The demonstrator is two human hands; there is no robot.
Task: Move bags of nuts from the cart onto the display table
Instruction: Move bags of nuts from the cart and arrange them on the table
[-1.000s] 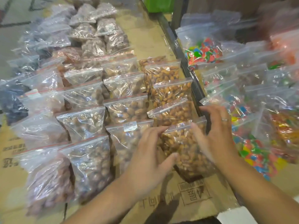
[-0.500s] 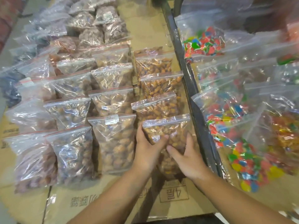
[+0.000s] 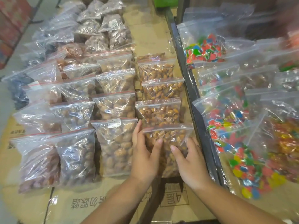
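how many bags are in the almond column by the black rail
5 show. The nearest bag lies under both hands; then three overlapping bags behind it; the farthest is mostly covered. More may be hidden.

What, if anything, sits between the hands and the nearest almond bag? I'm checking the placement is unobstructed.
Nothing visible. The left hand and right hand both rest directly on the almond bag, which lies on the cardboard-covered table at the row's near end.

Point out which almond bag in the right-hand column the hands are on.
The nearest bag of almonds, at the front of that column. The left hand and right hand press on it; the three behind lie untouched.
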